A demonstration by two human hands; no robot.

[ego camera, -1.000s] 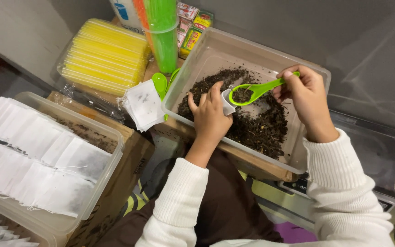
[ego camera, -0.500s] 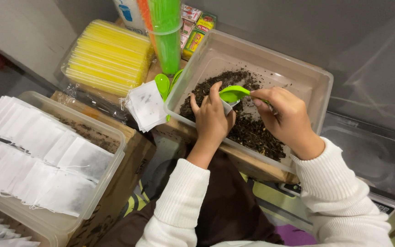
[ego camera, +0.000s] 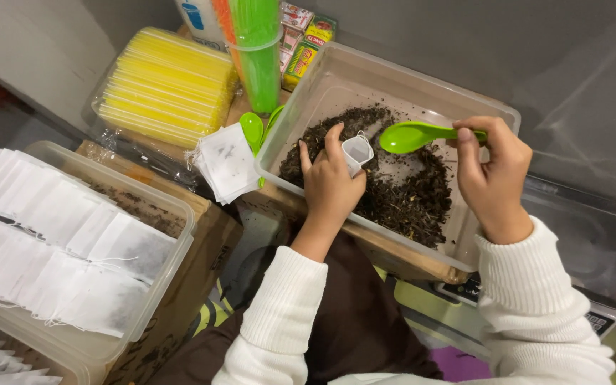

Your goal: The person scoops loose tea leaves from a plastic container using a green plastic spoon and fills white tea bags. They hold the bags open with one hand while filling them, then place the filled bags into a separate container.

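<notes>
My left hand (ego camera: 329, 182) holds a small white tea bag (ego camera: 356, 152) with its mouth held open, over a clear plastic tub (ego camera: 365, 71) of dark loose tea leaves (ego camera: 408, 199). My right hand (ego camera: 492, 171) grips the handle of a green plastic spoon (ego camera: 409, 135); its bowl hovers just right of the bag and looks empty. Both hands are above the tub, sleeves white.
A stack of empty white bags (ego camera: 226, 160) and spare green spoons (ego camera: 252, 130) lie left of the tub. A second tub (ego camera: 172, 214) at left holds rows of filled bags. Yellow straws (ego camera: 165, 85), green cups (ego camera: 258, 50) and a metal scale tray (ego camera: 593, 242) surround them.
The spoon carried leaves from the tub to the bag a moment ago. Now it has drawn back to the right of the bag, its bowl empty, and the view is closer.
</notes>
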